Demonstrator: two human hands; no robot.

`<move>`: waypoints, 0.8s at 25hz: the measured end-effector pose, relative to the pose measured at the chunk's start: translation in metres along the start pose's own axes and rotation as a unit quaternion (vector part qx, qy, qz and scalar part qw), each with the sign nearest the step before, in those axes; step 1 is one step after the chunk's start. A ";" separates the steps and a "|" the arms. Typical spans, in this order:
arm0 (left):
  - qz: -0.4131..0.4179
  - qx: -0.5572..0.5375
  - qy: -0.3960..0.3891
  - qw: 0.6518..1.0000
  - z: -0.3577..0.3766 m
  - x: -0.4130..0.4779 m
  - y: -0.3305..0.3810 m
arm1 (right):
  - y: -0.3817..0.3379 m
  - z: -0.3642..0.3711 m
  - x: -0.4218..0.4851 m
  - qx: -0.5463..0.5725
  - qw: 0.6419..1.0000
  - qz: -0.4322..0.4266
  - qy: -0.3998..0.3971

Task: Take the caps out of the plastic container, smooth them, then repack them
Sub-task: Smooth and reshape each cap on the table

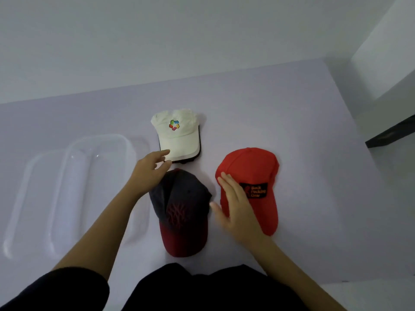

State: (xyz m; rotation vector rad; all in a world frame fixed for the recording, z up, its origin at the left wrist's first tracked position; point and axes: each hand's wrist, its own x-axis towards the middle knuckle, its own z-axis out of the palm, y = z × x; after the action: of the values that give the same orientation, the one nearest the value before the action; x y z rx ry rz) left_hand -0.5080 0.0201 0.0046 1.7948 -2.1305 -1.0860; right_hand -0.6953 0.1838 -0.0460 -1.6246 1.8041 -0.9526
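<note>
Three caps lie on the pale table. A white cap (177,133) with a coloured logo sits farthest, on top of a dark edge of something beneath it. A navy and dark red cap (182,212) lies nearest me. A bright red cap (253,176) with a black patch lies to the right. My left hand (150,169) reaches over the navy cap's crown, fingers loosely extended toward the white cap's brim and holding nothing. My right hand (235,205) lies flat with straight fingers on the red cap's left side. The clear plastic container (98,153) stands at the left.
A clear lid (31,203) lies flat under or beside the container at the left. The table's far edge meets a white wall. A dark shelf edge (390,135) shows at the right, past the table's side.
</note>
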 end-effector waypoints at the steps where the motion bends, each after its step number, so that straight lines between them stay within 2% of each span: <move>1: -0.034 0.007 -0.038 0.999 -0.004 0.000 -0.008 | -0.008 0.014 -0.002 0.030 0.999 0.018 -0.041; 3: -0.081 -0.005 -0.136 0.987 -0.005 0.001 -0.017 | -0.014 0.034 0.004 0.080 0.988 0.090 -0.100; 5: -0.088 -0.022 -0.173 0.981 -0.001 0.001 -0.021 | -0.012 0.041 0.019 0.090 0.973 0.161 -0.136; 10: -0.036 -0.069 -0.126 0.989 0.012 -0.001 -0.027 | -0.005 0.033 0.046 -0.004 0.959 0.182 -0.218; 14: -0.021 -0.109 -0.113 0.987 0.015 -0.005 -0.031 | -0.005 0.034 0.051 0.064 0.939 0.242 -0.238; 16: -0.008 -0.104 -0.082 0.991 0.020 -0.008 -0.032 | -0.006 0.036 0.053 0.068 0.931 0.266 -0.240; 20: -0.080 -0.162 0.019 0.983 0.023 -0.016 -0.038 | -0.014 0.037 0.052 0.152 0.928 0.305 -0.152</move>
State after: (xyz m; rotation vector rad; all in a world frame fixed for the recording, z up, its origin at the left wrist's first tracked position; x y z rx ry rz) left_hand -0.4859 0.0436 -0.0299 1.8322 -1.6905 -1.3350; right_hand -0.6651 0.1266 -0.0538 -0.8711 1.6817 -0.6087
